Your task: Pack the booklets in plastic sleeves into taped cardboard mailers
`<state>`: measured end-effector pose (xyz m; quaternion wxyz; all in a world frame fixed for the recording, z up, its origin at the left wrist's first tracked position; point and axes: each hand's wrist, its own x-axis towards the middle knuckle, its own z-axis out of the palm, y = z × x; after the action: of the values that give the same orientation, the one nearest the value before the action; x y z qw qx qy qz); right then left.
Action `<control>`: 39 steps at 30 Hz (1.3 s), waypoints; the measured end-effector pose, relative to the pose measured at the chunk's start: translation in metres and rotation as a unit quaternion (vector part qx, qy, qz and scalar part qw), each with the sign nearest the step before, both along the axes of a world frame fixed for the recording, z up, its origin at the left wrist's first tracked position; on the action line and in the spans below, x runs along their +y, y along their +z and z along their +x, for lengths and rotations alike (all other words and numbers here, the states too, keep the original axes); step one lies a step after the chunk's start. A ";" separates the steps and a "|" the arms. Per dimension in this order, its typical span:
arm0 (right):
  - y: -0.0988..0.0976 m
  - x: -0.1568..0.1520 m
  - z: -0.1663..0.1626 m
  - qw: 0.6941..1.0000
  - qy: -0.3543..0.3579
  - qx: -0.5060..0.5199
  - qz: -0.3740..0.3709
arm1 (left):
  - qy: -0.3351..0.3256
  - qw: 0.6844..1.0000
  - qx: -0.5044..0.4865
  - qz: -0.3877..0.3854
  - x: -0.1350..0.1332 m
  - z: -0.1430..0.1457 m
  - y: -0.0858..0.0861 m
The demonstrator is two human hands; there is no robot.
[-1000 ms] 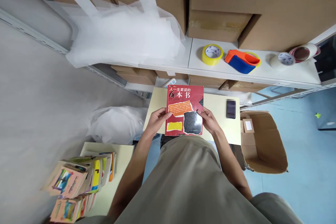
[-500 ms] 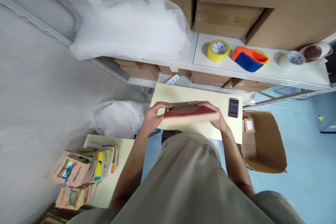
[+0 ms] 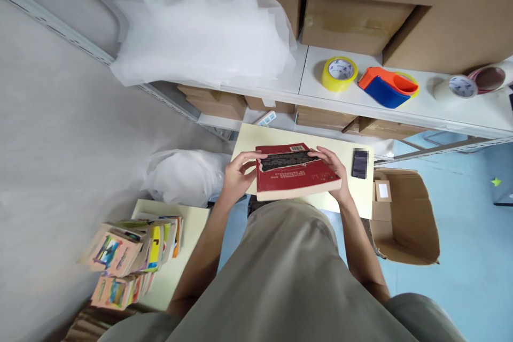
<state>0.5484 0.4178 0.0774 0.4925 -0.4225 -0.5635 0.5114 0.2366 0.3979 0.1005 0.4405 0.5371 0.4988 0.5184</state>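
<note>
A thick red book with a black band and a barcode on its cover is held between my two hands, over the pale yellow table. My left hand grips its left edge, the thumb or a finger lying on the cover. On the opposite edge, my right hand is closed with fingers over the cover. The cover faces up and tilts toward me, and the page edges show on the near side. A phone lies on the table to the right of my right hand.
Above the table a shelf carries white plastic bags, a yellow tape roll, an orange and blue tape dispenser and cardboard boxes. An open carton stands right. Stacked books sit at lower left.
The red book has tilted, so its cover now shows where mostly its edge was seen before. Both hands have turned with it and keep hold. The whole view has shifted slightly.
</note>
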 end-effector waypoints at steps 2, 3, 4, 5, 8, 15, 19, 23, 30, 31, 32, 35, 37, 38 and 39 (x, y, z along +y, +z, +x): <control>-0.007 -0.002 -0.003 1.000 -0.023 -0.002 -0.015 | 0.011 0.999 -0.018 -0.028 -0.002 0.000 -0.004; -0.010 -0.003 -0.005 0.999 -0.039 0.001 -0.025 | 0.014 0.999 -0.019 -0.038 -0.002 -0.001 -0.006; -0.013 -0.004 -0.007 0.998 -0.055 0.006 -0.036 | 0.014 0.999 -0.015 -0.047 -0.002 -0.001 -0.007; -0.016 -0.004 -0.009 0.997 -0.067 0.014 -0.044 | 0.010 0.998 -0.009 -0.055 -0.002 -0.002 -0.008; -0.017 -0.004 -0.011 0.996 -0.065 0.013 -0.051 | -0.023 0.996 0.008 -0.082 -0.001 -0.004 -0.006; -0.007 -0.001 0.001 0.996 -0.020 0.010 -0.083 | -0.052 0.991 -0.028 -0.117 0.001 -0.006 -0.005; 0.001 -0.002 -0.002 0.993 -0.048 0.002 -0.108 | -0.010 0.990 -0.021 -0.139 0.005 0.002 -0.002; 0.007 -0.002 -0.011 0.984 -0.076 -0.022 -0.158 | 0.038 0.982 0.014 -0.186 0.009 0.011 0.010; -0.002 -0.003 -0.014 0.979 -0.065 -0.041 -0.186 | 0.047 0.981 0.041 -0.182 0.011 0.016 0.007; -0.004 -0.004 -0.012 0.980 -0.062 -0.040 -0.186 | 0.057 0.981 0.043 -0.180 0.010 0.016 0.004; -0.006 -0.006 -0.011 0.980 -0.056 -0.036 -0.190 | 0.070 0.980 0.041 -0.181 0.009 0.017 0.001; -0.014 -0.011 -0.006 0.975 -0.028 -0.020 -0.221 | 0.094 0.975 0.025 -0.199 0.003 0.016 -0.005; -0.023 -0.014 -0.003 0.970 -0.017 -0.019 -0.241 | 0.088 0.973 0.027 -0.211 -0.002 0.013 -0.008; -0.029 -0.015 -0.002 0.968 -0.016 -0.019 -0.251 | 0.081 0.973 0.032 -0.214 -0.004 0.011 -0.010; -0.035 -0.015 -0.001 0.965 -0.014 -0.020 -0.261 | 0.072 0.973 0.034 -0.217 -0.005 0.009 -0.013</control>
<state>0.5473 0.4026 0.0420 0.3611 -0.5541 -0.4139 0.6255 0.2461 0.3925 0.0873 0.4909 0.4082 0.6517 0.4096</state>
